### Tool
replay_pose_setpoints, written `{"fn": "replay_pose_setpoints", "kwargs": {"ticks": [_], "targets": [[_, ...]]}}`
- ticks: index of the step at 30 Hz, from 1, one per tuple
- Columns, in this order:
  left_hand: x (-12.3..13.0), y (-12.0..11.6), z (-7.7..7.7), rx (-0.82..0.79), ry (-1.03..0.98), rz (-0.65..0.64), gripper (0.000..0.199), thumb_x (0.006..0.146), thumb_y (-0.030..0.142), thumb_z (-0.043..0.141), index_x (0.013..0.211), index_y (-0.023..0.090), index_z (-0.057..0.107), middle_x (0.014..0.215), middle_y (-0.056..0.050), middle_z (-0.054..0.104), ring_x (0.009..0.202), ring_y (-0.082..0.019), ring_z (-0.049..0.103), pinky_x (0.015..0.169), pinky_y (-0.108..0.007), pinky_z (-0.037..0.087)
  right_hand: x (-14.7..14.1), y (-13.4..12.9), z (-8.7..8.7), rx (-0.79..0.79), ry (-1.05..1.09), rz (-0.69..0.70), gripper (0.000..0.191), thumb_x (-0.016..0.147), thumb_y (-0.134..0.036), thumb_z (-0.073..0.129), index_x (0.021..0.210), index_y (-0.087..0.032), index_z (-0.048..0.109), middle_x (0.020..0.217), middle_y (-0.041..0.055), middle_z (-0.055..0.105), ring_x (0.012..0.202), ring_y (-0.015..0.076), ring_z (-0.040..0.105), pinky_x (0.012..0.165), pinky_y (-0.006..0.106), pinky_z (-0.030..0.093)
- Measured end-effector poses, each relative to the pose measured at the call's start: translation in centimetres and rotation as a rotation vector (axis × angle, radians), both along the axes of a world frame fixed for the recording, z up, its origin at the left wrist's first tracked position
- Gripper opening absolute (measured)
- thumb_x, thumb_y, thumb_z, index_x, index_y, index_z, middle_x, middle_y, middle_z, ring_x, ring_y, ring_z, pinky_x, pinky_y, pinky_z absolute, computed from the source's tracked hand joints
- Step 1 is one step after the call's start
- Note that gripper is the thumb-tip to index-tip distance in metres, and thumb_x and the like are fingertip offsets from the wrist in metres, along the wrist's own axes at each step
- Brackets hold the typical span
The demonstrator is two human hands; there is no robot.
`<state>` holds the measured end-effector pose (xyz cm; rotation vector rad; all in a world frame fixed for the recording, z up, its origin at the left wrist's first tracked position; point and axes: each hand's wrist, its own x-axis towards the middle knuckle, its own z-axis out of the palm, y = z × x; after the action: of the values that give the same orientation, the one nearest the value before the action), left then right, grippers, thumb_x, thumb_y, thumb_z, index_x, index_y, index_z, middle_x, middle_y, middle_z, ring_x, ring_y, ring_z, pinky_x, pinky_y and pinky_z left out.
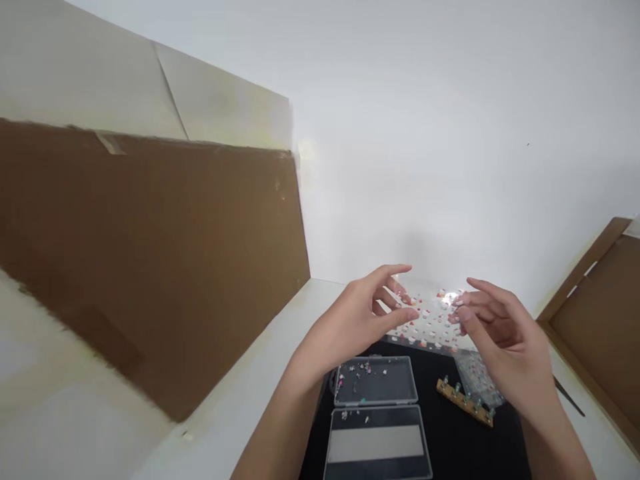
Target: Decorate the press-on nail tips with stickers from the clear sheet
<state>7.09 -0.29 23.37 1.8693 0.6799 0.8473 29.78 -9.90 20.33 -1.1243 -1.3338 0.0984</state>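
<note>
My left hand [357, 317] and my right hand [503, 333] hover with fingers apart on either side of a clear plastic sheet [430, 327] dotted with small white, red and orange decorations. Their fingertips reach its edges, but I cannot tell whether they touch it. Nothing shows in either hand. Below my left hand lies an open clear plastic box, with its lid [376, 381] and its base [377, 443] holding a few tiny beads. Under my right hand are a second clear packet [477, 377] and a wooden strip [465, 402] with several small green-topped pegs.
A black mat [480, 450] lies under the box and strip on a white surface [240, 373]. A brown cardboard panel [150, 267] leans at the left, and another [595, 320] stands at the right. A thin dark tool [570, 397] lies to the right. A white wall [425, 133] rises behind.
</note>
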Motion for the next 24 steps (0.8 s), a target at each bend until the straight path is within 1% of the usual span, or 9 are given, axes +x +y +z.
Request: {"fn": "replay_pose_setpoints", "kwargs": {"ticks": [2,4,6,8,12,15,18,20,24], "targets": [[-0.5,0.0,0.3,0.005,-0.010,-0.024,0.043,0.097,0.043,0.080,0.138,0.032,0.070,0.106,0.001,0.078,0.084,-0.017,0.074,0.076,-0.031,0.058,0.1,-0.5,0.2,-0.005,-0.033,-0.015,0.026,0.100,-0.039,0.082,0.126,-0.035,0.081,0.103,0.0028,0.081,0.081,0.0131,0.076,0.068,0.020,0.066],[-0.8,-0.1,0.4,0.026,-0.029,-0.034,0.032,0.098,0.041,0.079,0.129,0.031,0.074,0.099,0.002,0.078,0.084,-0.016,0.073,0.077,-0.029,0.057,0.1,-0.8,0.3,0.006,-0.052,-0.023,0.026,0.099,-0.036,0.082,0.126,-0.037,0.082,0.101,0.0014,0.080,0.079,0.0119,0.075,0.068,0.018,0.065],[-0.8,-0.4,0.4,0.043,-0.059,-0.028,0.026,0.099,0.040,0.078,0.123,0.031,0.076,0.095,0.003,0.078,0.085,-0.015,0.073,0.080,-0.029,0.058,0.1,-1.0,0.4,0.030,-0.060,-0.028,0.028,0.100,-0.032,0.081,0.128,-0.038,0.082,0.098,-0.0002,0.080,0.078,0.0108,0.075,0.068,0.017,0.065],[-0.6,-0.5,0.4,0.043,-0.092,-0.008,0.024,0.099,0.042,0.078,0.121,0.031,0.077,0.095,0.002,0.078,0.084,-0.015,0.072,0.079,-0.029,0.059,0.1,-0.9,0.4,0.061,-0.059,-0.030,0.032,0.101,-0.028,0.079,0.131,-0.039,0.080,0.097,-0.0008,0.080,0.078,0.0106,0.076,0.070,0.018,0.065],[0.1,-0.7,0.3,0.037,-0.129,0.034,0.025,0.099,0.044,0.076,0.119,0.029,0.078,0.095,0.000,0.077,0.082,-0.015,0.072,0.075,-0.028,0.059,0.0,-0.7,0.4,0.114,-0.058,-0.084,0.032,0.099,-0.026,0.080,0.129,-0.038,0.081,0.103,0.0000,0.080,0.077,0.0101,0.075,0.066,0.018,0.063],[0.6,-0.8,0.1,0.029,-0.151,0.022,0.027,0.100,0.045,0.075,0.122,0.029,0.077,0.099,0.000,0.076,0.085,-0.015,0.071,0.077,-0.028,0.060,-0.1,-0.8,0.4,0.127,-0.077,-0.089,0.027,0.100,-0.025,0.079,0.123,-0.038,0.083,0.099,-0.0009,0.079,0.076,0.0099,0.072,0.067,0.018,0.064],[1.1,-1.2,-0.3,-0.044,-0.159,-0.046,0.042,0.100,0.047,0.077,0.139,0.034,0.068,0.114,-0.001,0.074,0.091,-0.016,0.072,0.083,-0.030,0.062,-0.3,-1.0,0.5,0.126,-0.090,-0.072,0.022,0.102,-0.026,0.077,0.121,-0.037,0.084,0.102,0.0007,0.078,0.077,0.0119,0.071,0.066,0.022,0.064],[1.5,-1.4,-0.6,-0.100,-0.137,-0.108,0.053,0.099,0.045,0.080,0.147,0.037,0.061,0.122,-0.001,0.073,0.095,-0.016,0.073,0.088,-0.031,0.062,-0.5,-1.2,0.5,0.134,-0.092,-0.084,0.022,0.103,-0.027,0.076,0.122,-0.037,0.084,0.108,0.0024,0.078,0.079,0.0133,0.071,0.066,0.024,0.064],[2.1,-1.7,-0.8,-0.175,-0.169,-0.179,0.058,0.100,0.040,0.080,0.153,0.037,0.056,0.120,-0.002,0.075,0.106,-0.019,0.075,0.094,-0.033,0.062,-0.4,-1.3,0.3,0.164,-0.077,-0.106,0.024,0.103,-0.027,0.077,0.125,-0.036,0.083,0.111,0.0034,0.078,0.083,0.0144,0.073,0.069,0.026,0.066]]}}
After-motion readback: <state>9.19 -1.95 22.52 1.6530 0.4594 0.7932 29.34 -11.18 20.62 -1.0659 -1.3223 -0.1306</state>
